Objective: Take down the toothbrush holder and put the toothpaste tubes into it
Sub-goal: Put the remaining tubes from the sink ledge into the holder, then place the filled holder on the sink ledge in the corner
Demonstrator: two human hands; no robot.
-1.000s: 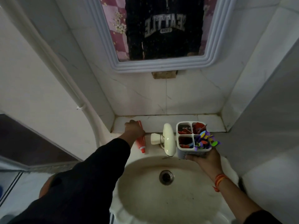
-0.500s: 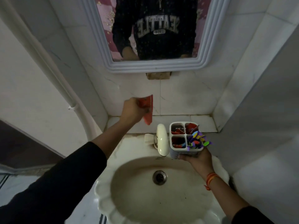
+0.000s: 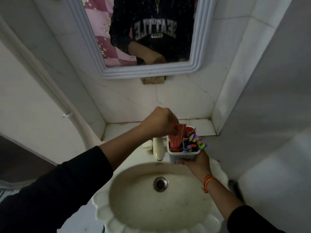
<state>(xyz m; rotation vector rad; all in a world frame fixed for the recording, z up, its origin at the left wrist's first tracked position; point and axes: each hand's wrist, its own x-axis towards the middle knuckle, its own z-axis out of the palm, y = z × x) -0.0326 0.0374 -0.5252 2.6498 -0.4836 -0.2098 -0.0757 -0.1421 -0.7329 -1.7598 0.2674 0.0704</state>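
My right hand (image 3: 195, 161) grips a white toothbrush holder (image 3: 182, 154) from below, above the sink's back rim. The holder has several compartments, and colourful toothbrush heads (image 3: 196, 142) stick out of the front right one. My left hand (image 3: 159, 122) is closed on the top end of a red toothpaste tube (image 3: 176, 138). The tube stands tilted in the holder's front left compartment, its lower end inside. Other red items fill the back compartments; I cannot tell what they are.
A cream oval sink (image 3: 151, 216) with a metal drain (image 3: 160, 184) lies below. A cream tap (image 3: 157, 148) stands just left of the holder. A tiled ledge (image 3: 124, 130) runs behind it, a framed mirror (image 3: 151, 71) hangs above, and a white pipe (image 3: 50, 91) descends at left.
My left hand picked the red tube up from the ledge, carried it up and to the right, and lowered it into the holder. The holder stayed in my right hand.
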